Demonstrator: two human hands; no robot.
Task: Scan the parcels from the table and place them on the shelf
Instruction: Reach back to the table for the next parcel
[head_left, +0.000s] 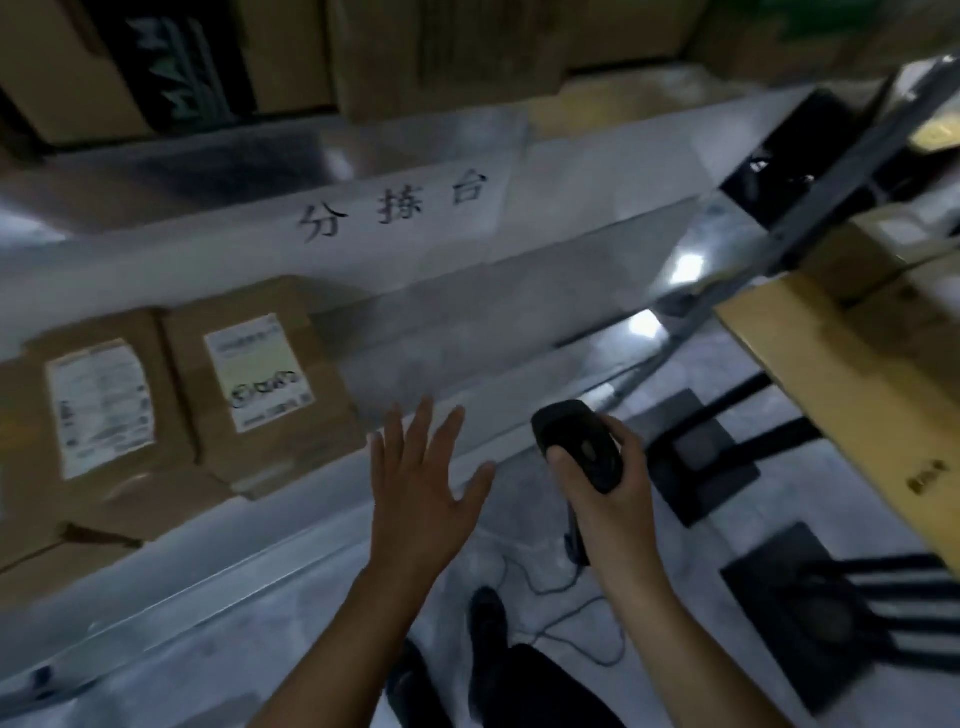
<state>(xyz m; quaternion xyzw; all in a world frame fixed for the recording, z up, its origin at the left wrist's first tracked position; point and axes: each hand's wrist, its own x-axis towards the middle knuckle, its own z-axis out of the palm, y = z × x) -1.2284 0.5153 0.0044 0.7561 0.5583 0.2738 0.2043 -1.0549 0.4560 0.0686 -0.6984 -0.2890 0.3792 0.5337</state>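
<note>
L hand (421, 483) flat, fingers spread, holds nothing, at near table (467, 332) edge, right of parcels (332, 410) | R hand (608, 483) wrapped round scanner (576, 447), thumb on top, ready I think | 2 parcels left on table, labels (260, 371) up for scan.

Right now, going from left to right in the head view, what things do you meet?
parcel with the white label → parcel with the yellowish label → left hand, open → black scanner, gripped by the right hand → yellow cardboard box
</note>
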